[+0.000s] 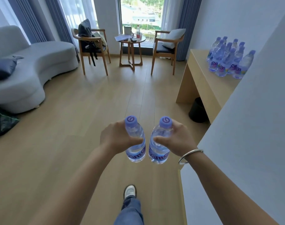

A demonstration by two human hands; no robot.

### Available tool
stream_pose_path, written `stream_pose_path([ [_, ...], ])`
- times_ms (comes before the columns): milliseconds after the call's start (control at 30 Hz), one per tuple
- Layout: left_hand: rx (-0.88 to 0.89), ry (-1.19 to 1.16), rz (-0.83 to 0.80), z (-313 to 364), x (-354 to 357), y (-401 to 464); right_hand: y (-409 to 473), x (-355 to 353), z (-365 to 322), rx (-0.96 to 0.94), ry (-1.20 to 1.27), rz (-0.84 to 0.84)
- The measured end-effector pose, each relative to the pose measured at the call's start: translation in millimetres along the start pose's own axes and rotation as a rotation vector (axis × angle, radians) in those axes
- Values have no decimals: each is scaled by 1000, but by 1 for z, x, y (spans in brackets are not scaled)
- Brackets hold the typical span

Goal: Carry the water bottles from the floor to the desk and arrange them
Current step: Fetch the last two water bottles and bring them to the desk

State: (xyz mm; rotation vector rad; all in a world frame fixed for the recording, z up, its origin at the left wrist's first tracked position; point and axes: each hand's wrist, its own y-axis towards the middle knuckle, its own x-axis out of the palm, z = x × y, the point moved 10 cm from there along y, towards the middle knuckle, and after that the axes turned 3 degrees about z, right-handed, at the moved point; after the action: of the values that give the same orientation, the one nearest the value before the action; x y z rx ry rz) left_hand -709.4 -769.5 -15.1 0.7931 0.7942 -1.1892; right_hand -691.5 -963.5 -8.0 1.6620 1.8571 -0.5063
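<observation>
While I stand on the wooden floor [65, 143], my left hand [117, 137] grips one water bottle [136, 143] and my right hand [177, 137] grips a second bottle [158, 146], each with fingers curled round the body and the thumb across the front. Both bottles are upright, their purple caps toward the top, and sit just beside each other without clearly touching, held out in front of my chest above the floor. My hands are apart, one bottle in each. A silver bangle [189, 155] circles my right wrist.

Ahead of my right hand and well off to that side stands the desk [202, 73], a pale wooden top against the wall. On it a cluster of matching bottles [226, 59] stands upright, packed close together toward the far end. Under the desk, nearer my right hand, sits a dark bin [197, 110].

Below my hands I see my shoe [130, 191] and a blue trouser leg [131, 211] on the floor. Far beyond my hands are a small round table [130, 41] with two wooden chairs, the one on my left [91, 46] bearing a dark bag and the one on my right [167, 47] a pale cushion. Well to the left of my left hand lies a grey sofa [32, 65].
</observation>
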Motion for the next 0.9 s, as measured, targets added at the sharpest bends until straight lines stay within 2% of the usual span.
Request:
stream_pose_path([
  [267, 103, 30, -16, -5, -9, 180, 157, 8, -2, 102, 47, 98],
  [500, 200, 17, -99, 14, 16, 291, 250, 11, 11, 140, 62, 136],
  [900, 297, -40, -214, 91, 116, 482, 439, -28, 112, 210, 50, 231],
])
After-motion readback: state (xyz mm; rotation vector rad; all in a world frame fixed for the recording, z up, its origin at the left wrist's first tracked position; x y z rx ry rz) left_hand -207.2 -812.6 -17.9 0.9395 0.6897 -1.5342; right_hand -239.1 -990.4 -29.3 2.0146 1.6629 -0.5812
